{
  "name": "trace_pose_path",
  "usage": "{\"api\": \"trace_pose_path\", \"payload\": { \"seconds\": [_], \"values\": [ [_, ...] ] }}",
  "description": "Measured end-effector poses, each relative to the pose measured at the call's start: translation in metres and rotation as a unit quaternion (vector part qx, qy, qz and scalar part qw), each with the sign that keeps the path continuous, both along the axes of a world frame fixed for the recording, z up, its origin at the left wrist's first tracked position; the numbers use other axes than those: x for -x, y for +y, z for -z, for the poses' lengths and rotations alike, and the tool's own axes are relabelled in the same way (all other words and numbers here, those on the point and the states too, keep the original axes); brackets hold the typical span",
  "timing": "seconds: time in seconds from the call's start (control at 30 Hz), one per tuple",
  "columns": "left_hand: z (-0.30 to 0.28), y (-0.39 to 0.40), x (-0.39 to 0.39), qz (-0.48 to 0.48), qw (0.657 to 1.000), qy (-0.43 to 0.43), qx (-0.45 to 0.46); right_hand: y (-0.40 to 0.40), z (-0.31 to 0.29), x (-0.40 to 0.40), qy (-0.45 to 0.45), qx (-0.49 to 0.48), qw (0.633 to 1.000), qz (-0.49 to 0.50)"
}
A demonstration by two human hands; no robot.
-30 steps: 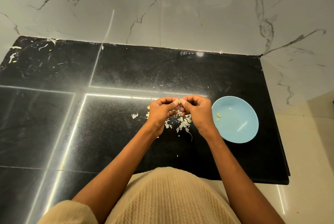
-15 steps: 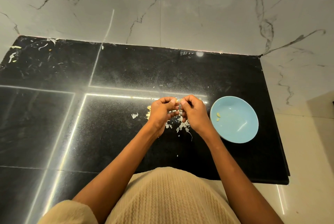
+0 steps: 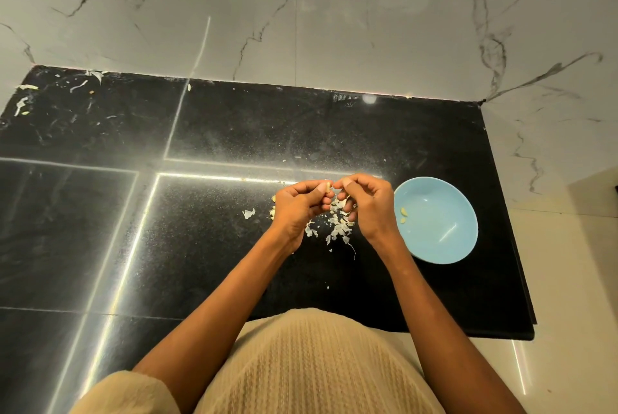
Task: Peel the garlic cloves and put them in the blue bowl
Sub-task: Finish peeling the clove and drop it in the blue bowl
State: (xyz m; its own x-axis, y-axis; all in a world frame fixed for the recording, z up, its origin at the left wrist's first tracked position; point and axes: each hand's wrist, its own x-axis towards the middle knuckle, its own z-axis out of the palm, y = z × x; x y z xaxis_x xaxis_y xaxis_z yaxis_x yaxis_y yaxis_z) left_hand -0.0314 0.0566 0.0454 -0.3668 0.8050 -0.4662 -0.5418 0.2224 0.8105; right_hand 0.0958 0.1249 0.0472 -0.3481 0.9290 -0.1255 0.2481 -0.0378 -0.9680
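A person in a cream knit top stands at a black countertop, both forearms reaching forward. The left hand and right hand meet fingertip to fingertip, together pinching a small garlic clove above a scatter of papery peels. Just right of the hands, a blue bowl holds two peeled cloves; a veined marble wall rises behind.

both hands, left hand and right hand, pinch a garlic clove beside the blue bowl.
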Motion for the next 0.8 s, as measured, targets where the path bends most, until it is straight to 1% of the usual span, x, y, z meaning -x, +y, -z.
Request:
{"api": "trace_pose_path", "payload": {
  "seconds": [0.17, 0.3, 0.4, 0.53, 0.8],
  "values": [
    [0.0002, 0.0003, 0.0013, 0.008, 1.000, -0.006, 0.003, 0.0024, 0.0014, 0.0008, -0.013, -0.039, 0.999, 0.004],
    [0.0006, 0.0010, 0.0008, 0.011, 1.000, -0.006, 0.006, 0.0027, 0.0012, 0.0017, -0.015, -0.048, 0.998, -0.024],
    [0.0010, 0.0010, 0.0006, 0.008, 1.000, -0.011, 0.004, 0.0013, -0.0014, 0.0024, -0.003, -0.026, 0.999, -0.031],
    [0.0005, -0.0009, 0.0013, 0.006, 1.000, -0.027, -0.010, 0.0023, -0.0038, 0.0013, 0.005, -0.002, 1.000, -0.005],
    [-0.0010, 0.0004, 0.0001, -0.002, 1.000, 0.017, -0.004, 0.0018, -0.0029, 0.0001, 0.011, 0.014, 1.000, -0.011]
  ]
}}
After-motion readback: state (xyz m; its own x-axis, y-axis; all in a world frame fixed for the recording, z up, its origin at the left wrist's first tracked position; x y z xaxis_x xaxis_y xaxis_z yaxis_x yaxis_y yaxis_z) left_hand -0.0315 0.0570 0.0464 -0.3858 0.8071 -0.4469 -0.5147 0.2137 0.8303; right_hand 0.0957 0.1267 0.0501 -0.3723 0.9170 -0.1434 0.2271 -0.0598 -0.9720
